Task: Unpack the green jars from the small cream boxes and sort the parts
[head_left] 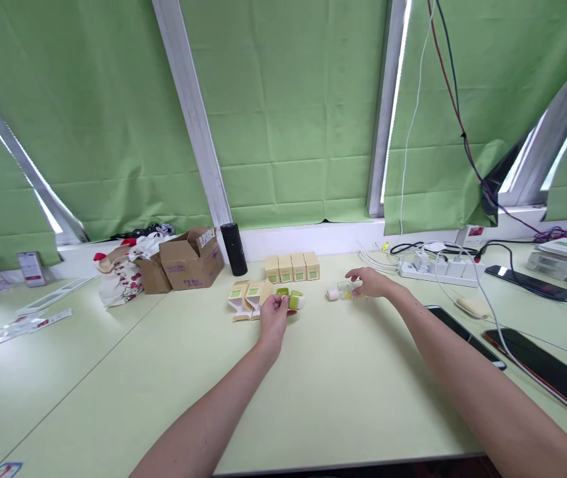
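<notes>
My left hand (274, 317) is closed on a small green-and-white case (295, 301), pinching it between thumb and fingers; its exact kind is too small to tell. Just behind and left of that hand, opened cardboard boxes (240, 297) with green labels stand on the table. My right hand (370, 283) is over some small clear plastic pieces (347, 288), its fingers apart and curved downward. Whether the fingertips touch the pieces cannot be made out. A small white-and-pink item (332, 294) lies left of the plastic pieces.
A row of several closed small boxes (292, 267) stands behind the hands. At back left are a black bottle (234, 249) and a brown carton (191, 259). A power strip (440, 269), cables and dark phones (465, 335) lie to the right.
</notes>
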A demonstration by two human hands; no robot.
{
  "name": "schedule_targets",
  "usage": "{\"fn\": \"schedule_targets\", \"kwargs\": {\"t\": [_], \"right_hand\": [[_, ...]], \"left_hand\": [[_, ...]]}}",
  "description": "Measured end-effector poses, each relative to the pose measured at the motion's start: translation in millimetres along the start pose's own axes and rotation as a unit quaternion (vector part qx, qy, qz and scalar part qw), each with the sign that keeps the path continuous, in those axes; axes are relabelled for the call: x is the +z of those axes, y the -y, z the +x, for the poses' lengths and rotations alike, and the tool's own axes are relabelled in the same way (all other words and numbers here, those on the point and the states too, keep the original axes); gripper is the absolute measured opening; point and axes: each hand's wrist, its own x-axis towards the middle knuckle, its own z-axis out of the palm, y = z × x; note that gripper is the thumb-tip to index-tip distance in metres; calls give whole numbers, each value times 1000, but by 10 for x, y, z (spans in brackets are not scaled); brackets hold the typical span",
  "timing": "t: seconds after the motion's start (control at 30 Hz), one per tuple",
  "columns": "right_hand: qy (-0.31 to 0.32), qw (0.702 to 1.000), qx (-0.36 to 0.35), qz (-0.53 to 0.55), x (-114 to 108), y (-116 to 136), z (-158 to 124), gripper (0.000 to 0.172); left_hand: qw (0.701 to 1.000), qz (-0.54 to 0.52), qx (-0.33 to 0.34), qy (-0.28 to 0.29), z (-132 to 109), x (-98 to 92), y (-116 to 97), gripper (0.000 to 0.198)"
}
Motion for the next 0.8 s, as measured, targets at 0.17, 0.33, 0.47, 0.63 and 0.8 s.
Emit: {"fn": "schedule_targets", "kwargs": {"t": [0.17, 0.33, 0.47, 0.63, 0.8], "right_hand": [[12, 1000, -2, -8, 6, -10, 57, 43], [14, 1000, 0, -10, 8, -25, 124, 45], [17, 1000, 0, -10, 6, -41, 169, 45], [18, 1000, 0, -10, 3, -76, 198, 44], [14, 1000, 0, -9, 19, -91, 211, 44]], "left_hand": [[1000, -1, 1, 2, 8, -3, 8, 41], [1000, 2, 1, 0, 18, -4, 25, 42], [1000, 3, 3, 4, 7, -10, 25, 42], [1000, 2, 5, 6, 10, -13, 28, 46], [1000, 1, 5, 6, 16, -16, 38, 50]]}}
